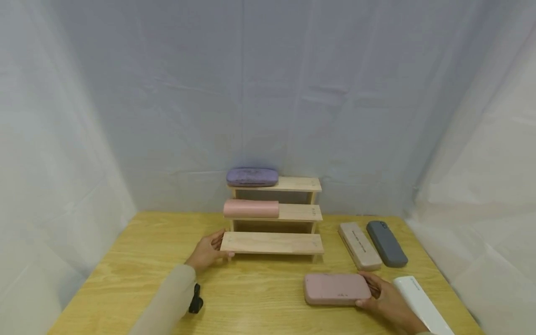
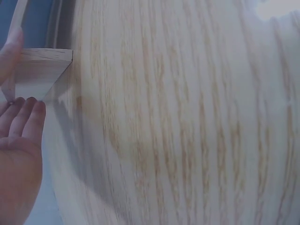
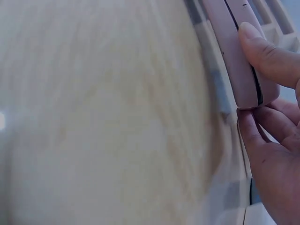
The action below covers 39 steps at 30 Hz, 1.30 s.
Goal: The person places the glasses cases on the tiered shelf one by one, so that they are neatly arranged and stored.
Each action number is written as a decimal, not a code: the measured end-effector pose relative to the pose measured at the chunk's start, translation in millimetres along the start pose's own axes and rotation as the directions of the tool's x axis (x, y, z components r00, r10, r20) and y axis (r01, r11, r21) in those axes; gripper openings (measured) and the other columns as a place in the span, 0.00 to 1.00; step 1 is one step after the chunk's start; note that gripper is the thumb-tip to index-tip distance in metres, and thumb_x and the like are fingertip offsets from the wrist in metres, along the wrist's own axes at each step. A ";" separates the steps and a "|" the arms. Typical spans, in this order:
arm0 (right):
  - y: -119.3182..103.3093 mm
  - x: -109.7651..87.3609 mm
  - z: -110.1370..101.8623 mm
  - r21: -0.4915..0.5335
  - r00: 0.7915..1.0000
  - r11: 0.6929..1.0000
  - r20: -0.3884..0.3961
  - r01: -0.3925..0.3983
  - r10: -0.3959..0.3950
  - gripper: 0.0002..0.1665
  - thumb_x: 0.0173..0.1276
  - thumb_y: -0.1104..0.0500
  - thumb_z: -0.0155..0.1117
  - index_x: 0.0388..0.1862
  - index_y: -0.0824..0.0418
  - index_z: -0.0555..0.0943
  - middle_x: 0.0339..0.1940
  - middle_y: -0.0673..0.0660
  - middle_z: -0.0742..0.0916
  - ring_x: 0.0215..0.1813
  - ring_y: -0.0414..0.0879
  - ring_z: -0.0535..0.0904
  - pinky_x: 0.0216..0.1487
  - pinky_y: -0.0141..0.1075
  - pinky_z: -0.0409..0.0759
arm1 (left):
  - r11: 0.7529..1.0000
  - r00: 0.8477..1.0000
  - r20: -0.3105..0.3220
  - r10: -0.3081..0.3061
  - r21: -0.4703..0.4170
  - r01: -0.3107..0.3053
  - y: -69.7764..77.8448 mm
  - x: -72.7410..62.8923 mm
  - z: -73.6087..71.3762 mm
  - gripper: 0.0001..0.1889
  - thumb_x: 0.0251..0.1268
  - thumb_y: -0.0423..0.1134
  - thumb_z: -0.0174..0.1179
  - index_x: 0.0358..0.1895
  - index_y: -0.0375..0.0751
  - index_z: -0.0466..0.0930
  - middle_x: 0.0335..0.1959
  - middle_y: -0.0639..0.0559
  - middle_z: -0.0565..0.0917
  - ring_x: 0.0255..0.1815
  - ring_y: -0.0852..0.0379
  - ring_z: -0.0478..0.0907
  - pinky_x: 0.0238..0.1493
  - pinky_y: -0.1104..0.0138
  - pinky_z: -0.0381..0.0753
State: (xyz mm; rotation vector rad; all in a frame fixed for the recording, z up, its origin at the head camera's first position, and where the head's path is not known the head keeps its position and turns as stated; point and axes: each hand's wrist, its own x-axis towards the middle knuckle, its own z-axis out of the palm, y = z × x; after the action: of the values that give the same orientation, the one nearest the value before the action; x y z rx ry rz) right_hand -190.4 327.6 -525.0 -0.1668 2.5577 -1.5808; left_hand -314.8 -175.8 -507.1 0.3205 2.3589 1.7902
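My left hand (image 1: 205, 251) grips the left end of the lowest step of a three-step wooden display rack (image 1: 272, 243). In the left wrist view, thumb and fingers lie on either side of the rack's end (image 2: 46, 55). A pink glasses case (image 1: 335, 287), with a dark seam in the right wrist view, is held by my right hand (image 1: 387, 300) at its right end, thumb on the near side. On the rack, a purple glasses case (image 1: 252, 177) lies at the left of the top step, and a salmon-pink case (image 1: 251, 209) at the left of the middle step.
Right of the rack lie a beige case (image 1: 359, 245) with printed lettering and a dark grey case (image 1: 387, 244). A white case (image 1: 423, 304) sits beside my right wrist. Black strap hardware (image 1: 196, 300) shows at my left sleeve. White curtains (image 1: 268, 93) surround the wooden table (image 1: 247, 298).
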 end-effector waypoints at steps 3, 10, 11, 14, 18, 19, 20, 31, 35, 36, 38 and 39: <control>-9.9 4.4 3.3 -0.067 1.000 0.998 -0.025 0.011 -0.013 0.51 0.53 0.54 0.77 0.70 0.70 0.63 0.68 0.70 0.71 0.65 0.51 0.70 0.58 0.23 0.72 | 1.000 1.000 -0.003 -0.002 -0.007 0.002 -0.9 0.0 0.7 0.49 0.52 0.35 0.72 0.73 0.28 0.50 0.73 0.31 0.55 0.73 0.38 0.55 0.70 0.52 0.61; -36.1 22.5 15.9 -0.028 0.998 0.998 -0.014 0.057 -0.057 0.51 0.54 0.56 0.76 0.72 0.69 0.61 0.70 0.73 0.67 0.69 0.65 0.64 0.64 0.42 0.73 | 1.000 1.000 -0.011 -0.005 -0.023 0.005 -0.2 -0.8 1.5 0.49 0.52 0.33 0.72 0.73 0.27 0.49 0.73 0.30 0.55 0.72 0.37 0.55 0.70 0.52 0.60; -39.3 25.5 18.8 -0.012 0.998 0.998 -0.014 0.056 -0.056 0.51 0.54 0.56 0.76 0.72 0.69 0.61 0.70 0.73 0.67 0.69 0.65 0.64 0.65 0.43 0.72 | 1.000 1.000 -0.010 -0.004 -0.023 0.004 -0.2 -0.9 1.6 0.49 0.52 0.33 0.72 0.73 0.26 0.50 0.73 0.30 0.55 0.72 0.37 0.55 0.70 0.52 0.61; -47.7 36.1 28.3 0.023 0.998 0.998 -0.004 0.061 -0.061 0.52 0.53 0.56 0.77 0.72 0.67 0.61 0.71 0.72 0.66 0.70 0.66 0.63 0.65 0.44 0.72 | 1.000 1.000 -0.012 -0.001 -0.023 0.001 -1.3 -0.3 1.5 0.49 0.52 0.33 0.72 0.73 0.26 0.50 0.73 0.30 0.55 0.72 0.37 0.55 0.70 0.52 0.61; -61.0 50.2 42.0 0.055 0.997 0.995 -0.011 0.080 -0.079 0.51 0.52 0.57 0.78 0.71 0.68 0.63 0.71 0.72 0.66 0.70 0.66 0.63 0.67 0.46 0.70 | 1.000 1.000 -0.022 -0.003 -0.021 0.003 -3.4 0.5 2.1 0.48 0.52 0.33 0.72 0.73 0.25 0.50 0.72 0.30 0.56 0.72 0.37 0.55 0.70 0.52 0.61; -65.0 53.3 45.7 0.053 0.997 0.995 -0.019 0.081 -0.080 0.51 0.51 0.57 0.78 0.71 0.67 0.63 0.71 0.71 0.67 0.70 0.65 0.63 0.66 0.47 0.70 | 1.000 1.000 -0.026 -0.003 -0.020 0.003 -3.9 0.4 2.3 0.48 0.52 0.33 0.72 0.73 0.25 0.50 0.72 0.30 0.56 0.72 0.37 0.56 0.70 0.52 0.61; -68.6 56.4 49.4 0.051 0.996 0.995 -0.025 0.081 -0.080 0.50 0.51 0.57 0.79 0.71 0.66 0.64 0.70 0.71 0.67 0.70 0.65 0.64 0.66 0.47 0.70 | 1.000 1.000 -0.030 -0.004 -0.021 0.003 -4.7 0.4 2.6 0.48 0.52 0.32 0.72 0.73 0.25 0.50 0.72 0.30 0.56 0.72 0.37 0.56 0.69 0.52 0.62; -91.9 90.8 86.5 0.077 0.982 0.984 -0.114 0.158 -0.149 0.45 0.49 0.64 0.79 0.66 0.68 0.70 0.65 0.68 0.75 0.67 0.60 0.69 0.67 0.51 0.69 | 0.999 0.999 -0.031 0.042 0.016 -0.042 -9.2 0.6 1.7 0.48 0.52 0.34 0.72 0.71 0.22 0.51 0.71 0.28 0.58 0.71 0.36 0.58 0.67 0.53 0.64; -99.2 100.3 99.4 0.076 0.980 0.984 -0.130 0.159 -0.148 0.46 0.49 0.64 0.79 0.67 0.68 0.69 0.65 0.69 0.75 0.66 0.62 0.71 0.64 0.52 0.72 | 0.999 0.999 -0.032 0.034 0.021 -0.033 -8.3 0.4 1.8 0.47 0.52 0.34 0.72 0.72 0.23 0.52 0.71 0.29 0.58 0.71 0.37 0.58 0.68 0.53 0.64; -101.1 102.5 102.6 0.086 0.981 0.984 -0.129 0.154 -0.143 0.46 0.49 0.64 0.79 0.67 0.68 0.68 0.65 0.69 0.74 0.65 0.62 0.71 0.63 0.52 0.73 | 0.999 0.999 -0.033 0.031 0.019 -0.030 -8.0 0.2 1.9 0.47 0.52 0.34 0.72 0.72 0.23 0.52 0.71 0.29 0.58 0.71 0.37 0.58 0.68 0.53 0.64; -104.2 107.4 108.8 0.104 0.983 0.983 -0.128 0.149 -0.135 0.47 0.50 0.64 0.79 0.68 0.68 0.67 0.66 0.70 0.73 0.65 0.64 0.70 0.62 0.52 0.74 | 0.999 0.999 -0.033 0.032 0.017 -0.031 -7.4 0.0 2.1 0.47 0.52 0.33 0.71 0.71 0.23 0.52 0.70 0.29 0.59 0.71 0.36 0.58 0.68 0.52 0.64; -105.6 110.0 111.8 0.119 0.983 0.982 -0.124 0.148 -0.133 0.47 0.50 0.65 0.78 0.69 0.68 0.67 0.66 0.70 0.73 0.65 0.64 0.70 0.61 0.51 0.75 | 0.999 0.999 -0.032 0.035 0.018 -0.034 -7.3 -0.2 2.3 0.46 0.52 0.33 0.71 0.71 0.22 0.52 0.70 0.28 0.59 0.70 0.36 0.58 0.67 0.52 0.65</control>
State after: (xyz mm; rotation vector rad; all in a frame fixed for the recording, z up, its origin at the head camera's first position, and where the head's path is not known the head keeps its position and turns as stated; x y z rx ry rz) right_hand -277.3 164.3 -485.7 -0.2557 2.5694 -1.8522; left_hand -314.5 -175.6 -514.7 0.3387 2.4065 1.8047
